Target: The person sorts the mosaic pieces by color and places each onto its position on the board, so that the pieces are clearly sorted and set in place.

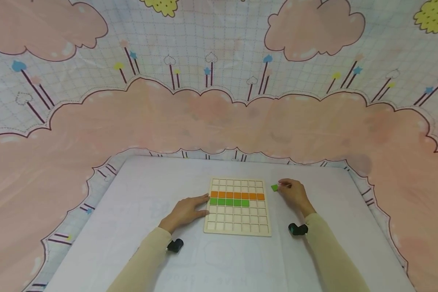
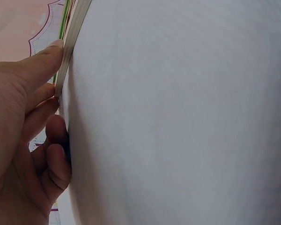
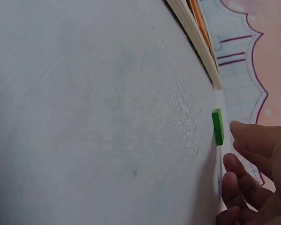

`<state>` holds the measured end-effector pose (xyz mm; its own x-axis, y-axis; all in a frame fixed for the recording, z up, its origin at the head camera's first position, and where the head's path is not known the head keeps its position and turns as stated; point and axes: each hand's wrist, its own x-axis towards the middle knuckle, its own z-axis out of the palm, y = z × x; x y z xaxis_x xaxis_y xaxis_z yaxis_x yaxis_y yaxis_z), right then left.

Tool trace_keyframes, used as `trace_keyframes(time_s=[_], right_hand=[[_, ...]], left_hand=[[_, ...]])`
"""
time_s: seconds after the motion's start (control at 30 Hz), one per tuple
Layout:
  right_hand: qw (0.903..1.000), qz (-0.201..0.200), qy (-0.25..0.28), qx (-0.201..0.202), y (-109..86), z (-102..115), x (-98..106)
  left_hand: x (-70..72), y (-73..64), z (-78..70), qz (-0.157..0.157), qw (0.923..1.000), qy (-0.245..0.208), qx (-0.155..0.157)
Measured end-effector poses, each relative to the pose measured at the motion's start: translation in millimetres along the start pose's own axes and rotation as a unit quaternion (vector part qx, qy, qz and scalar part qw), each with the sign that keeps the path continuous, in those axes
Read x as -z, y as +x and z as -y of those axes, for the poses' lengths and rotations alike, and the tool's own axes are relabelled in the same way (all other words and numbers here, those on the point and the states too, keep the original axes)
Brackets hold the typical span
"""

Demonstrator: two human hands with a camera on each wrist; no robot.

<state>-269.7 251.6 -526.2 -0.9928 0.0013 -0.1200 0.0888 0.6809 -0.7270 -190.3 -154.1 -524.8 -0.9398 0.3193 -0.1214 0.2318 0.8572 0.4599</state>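
Observation:
A pale wooden grid board lies flat on the table. One full row of orange tiles crosses it, and a row of several green tiles sits just below, with bare squares at its right end. My left hand touches the board's left edge with thumb and fingertips. In the left wrist view the thumb meets the board's side. A loose green tile lies right of the board. Beside it is my right hand, its fingertips a small gap from the tile in the right wrist view.
A white cloth covers the table. Behind and around it hangs a patterned curtain with clouds. A black wrist camera sits by the left wrist, and another black camera by the right.

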Motion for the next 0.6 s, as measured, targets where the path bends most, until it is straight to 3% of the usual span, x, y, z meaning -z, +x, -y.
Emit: trace_keyframes(time_s=[0.33,0.6], right_hand=[[0.9990,0.035,-0.027,-0.008,2.0,4.6,-1.6],[0.9987,0.013,-0.041,0.028,-1.3,4.4,-1.7]], left_hand=[[0.1,-0.7,-0.6,-0.001,1.0000,0.002,0.000],[-0.7,-0.4,0.4,-0.003,1.0000,0.003,-0.001]])
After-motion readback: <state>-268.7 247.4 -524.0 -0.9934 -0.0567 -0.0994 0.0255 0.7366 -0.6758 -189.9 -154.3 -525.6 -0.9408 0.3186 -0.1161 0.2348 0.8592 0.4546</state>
